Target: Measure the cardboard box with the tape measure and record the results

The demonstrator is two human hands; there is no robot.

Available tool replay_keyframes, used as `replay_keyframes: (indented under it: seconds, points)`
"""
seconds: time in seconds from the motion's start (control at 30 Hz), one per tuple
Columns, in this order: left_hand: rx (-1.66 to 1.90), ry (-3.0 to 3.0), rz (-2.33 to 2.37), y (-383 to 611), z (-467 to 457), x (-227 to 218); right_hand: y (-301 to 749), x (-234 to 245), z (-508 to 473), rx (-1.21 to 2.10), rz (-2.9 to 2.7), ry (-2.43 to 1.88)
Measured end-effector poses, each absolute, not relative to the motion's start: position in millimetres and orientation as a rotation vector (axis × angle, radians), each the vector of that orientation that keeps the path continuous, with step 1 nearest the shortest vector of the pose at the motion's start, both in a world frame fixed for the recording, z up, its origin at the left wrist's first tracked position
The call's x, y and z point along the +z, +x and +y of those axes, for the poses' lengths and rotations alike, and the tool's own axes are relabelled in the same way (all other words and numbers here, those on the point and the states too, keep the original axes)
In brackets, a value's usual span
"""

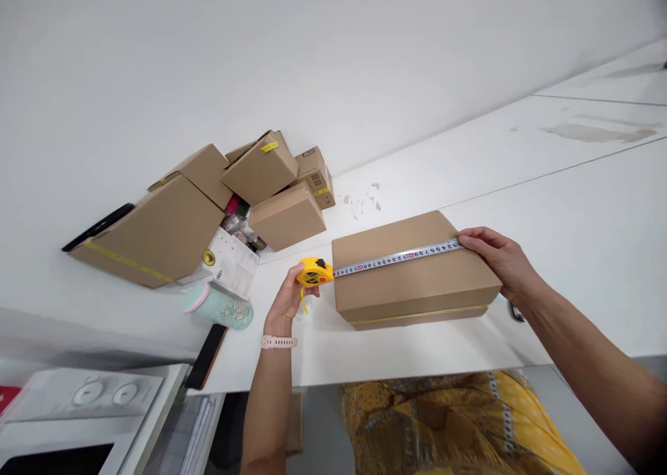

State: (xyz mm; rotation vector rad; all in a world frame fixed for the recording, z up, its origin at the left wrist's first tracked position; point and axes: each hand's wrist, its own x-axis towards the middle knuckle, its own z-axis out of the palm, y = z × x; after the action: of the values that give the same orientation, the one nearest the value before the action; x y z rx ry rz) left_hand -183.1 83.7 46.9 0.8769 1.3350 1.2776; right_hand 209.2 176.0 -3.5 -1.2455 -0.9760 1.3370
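A closed brown cardboard box (411,280) lies on the white table in front of me. My left hand (290,291) is closed around a yellow tape measure (315,272) beside the box's left end, its wrist strap hanging down. From its case the metal blade (385,260) stretches across the box's top face to the right. My right hand (492,256) pinches the blade's free end near the box's right edge, the other fingers resting along that side. Numbers show along the blade.
Several cardboard boxes (289,218) are stacked at the back left against the wall. Near them stand a white carton (232,263) and a mint bottle (221,307). A black flat object (207,355) lies at the table's left edge. A white appliance with knobs (86,395) stands lower left.
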Motion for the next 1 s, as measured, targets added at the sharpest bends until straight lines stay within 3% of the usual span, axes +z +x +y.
replay_keyframes:
  seconds: [0.43,0.57,0.7,0.83,1.0]
  points:
    - [1.369,1.015,1.228,-149,47,79,232,17,172,1.157,-1.249,-1.183]
    - [1.108,1.051,0.969,-112,3,75,244,57,173,1.082,-1.256,-1.049]
    - [0.745,0.790,0.662,-48,-27,32,222,88,187,1.123,-1.530,-0.960]
    - [0.933,0.635,0.516,8,-25,7,184,90,219,1.273,-1.815,-0.927]
    - [1.128,0.621,0.568,29,2,22,153,64,262,1.177,-1.966,-1.031]
